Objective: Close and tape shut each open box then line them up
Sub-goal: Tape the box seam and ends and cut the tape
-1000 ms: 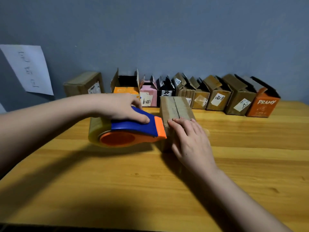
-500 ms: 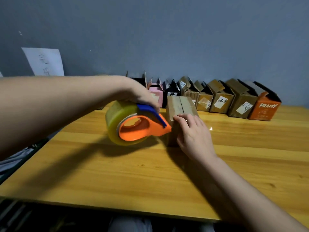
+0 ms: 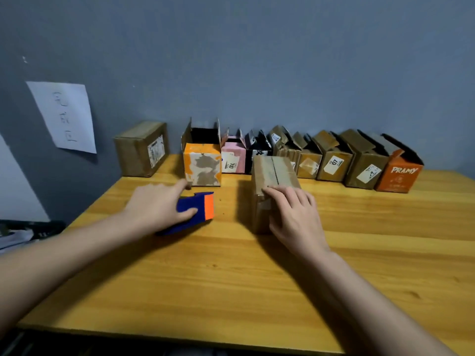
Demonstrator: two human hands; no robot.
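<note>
On the wooden table (image 3: 231,291), head view: your right hand (image 3: 295,219) rests over the near end of the brown box (image 3: 273,173), fingers (image 3: 285,192) laid fairly straight across its top edge and touching it, none of them curled round it. That box stands apart from the row at the wall, just in front of it; its top flaps are down, meeting along a centre seam with tape showing on top. Left of the brown box, near but not touching, your left hand (image 3: 156,206) lies on the blue-and-orange tape dispenser (image 3: 198,211), which sits on the table; thumb against its near side, fingers spread loosely over the handle, so whether you grip it or merely rest on it I cannot tell. Behind the brown box, along the grey wall (image 3: 257,60), a row of boxes with flaps up: an orange-patched box (image 3: 203,165), a pink box (image 3: 232,158), a black box (image 3: 257,147), several brown ones, and an orange box marked PRAMY (image 3: 399,176) at the far right. Left of the row, a closed brown carton (image 3: 141,150). Further left, a paper sheet (image 3: 64,116) is on the wall.
</note>
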